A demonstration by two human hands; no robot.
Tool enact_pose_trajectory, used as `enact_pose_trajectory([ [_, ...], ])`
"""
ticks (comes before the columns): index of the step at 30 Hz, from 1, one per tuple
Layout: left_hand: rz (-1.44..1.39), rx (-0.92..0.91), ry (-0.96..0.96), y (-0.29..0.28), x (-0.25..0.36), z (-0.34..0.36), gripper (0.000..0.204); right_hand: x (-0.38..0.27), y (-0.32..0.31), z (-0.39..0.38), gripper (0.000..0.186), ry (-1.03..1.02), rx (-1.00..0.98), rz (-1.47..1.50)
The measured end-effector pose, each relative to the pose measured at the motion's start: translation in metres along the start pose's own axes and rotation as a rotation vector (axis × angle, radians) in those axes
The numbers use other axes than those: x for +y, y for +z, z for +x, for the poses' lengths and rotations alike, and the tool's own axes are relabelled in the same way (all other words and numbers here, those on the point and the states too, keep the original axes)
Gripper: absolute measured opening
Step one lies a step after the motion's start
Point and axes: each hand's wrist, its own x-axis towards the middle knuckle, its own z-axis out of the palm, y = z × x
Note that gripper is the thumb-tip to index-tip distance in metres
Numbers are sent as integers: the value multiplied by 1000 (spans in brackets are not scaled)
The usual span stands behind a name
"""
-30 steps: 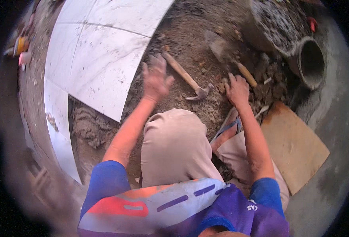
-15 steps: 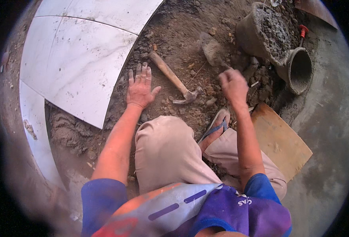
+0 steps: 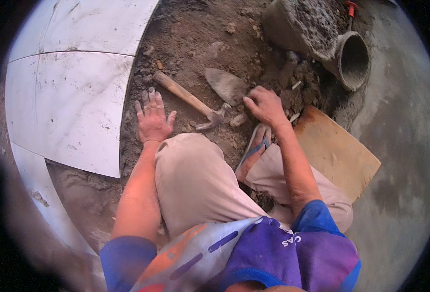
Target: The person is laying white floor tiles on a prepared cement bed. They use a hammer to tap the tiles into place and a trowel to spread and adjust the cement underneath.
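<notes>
Grey metal trowel w/ pointed, leaf-shaped blade (image 3: pixel 224 86), upper centre of frame, lying on brown loose soil (image 3: pixel 195 39). R hand (image 3: pixel 266 106) is at its rear end, fingers curled in narrow, looks closed round the handle; handle itself hidden under the hand, so exact finger wrap can't tell. Handling (judged): light-to-med. wt, stiff blade, not fragile; dusty, maybe a bit gritty, prob. not very slippery. Best hold = handle, close to blade neck; blade edge/tip poor for gripping.

L hand (image 3: pixel 155 122), left of centre: palm down on soil, fingers spread wide, holding nothing. Just beside it, claw hammer w/ worn wooden handle (image 3: pixel 185 94), lying between the hands, head twd R hand.

Further out: white marble-look tiles (image 3: pixel 81 104) upper left; tan flat board (image 3: pixel 339 146) right of centre; grey bucket w/ mortar-like mix (image 3: pixel 283 31) upper right, grey round open container (image 3: pixel 353 61) beside it.
</notes>
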Motion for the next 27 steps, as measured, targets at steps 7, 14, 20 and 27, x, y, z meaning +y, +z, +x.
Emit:
enact_pose_trajectory([
  [7, -15, -58, 2, -7, 9, 5, 84, -23, -15, 145, 27, 20, 764, 174],
  [14, -99, 28, 17, -2, 0, -2, 85, -80, -17, 149, 24, -127, 776, 388],
  [20, -146, -41, -3, -9, 1, 1, 84, -187, -1, 188, 27, -24, 336, 992],
  [27, -181, 25, 0, -7, -2, -3, 80, -191, 7, 228, 21, -330, 47, 893],
])
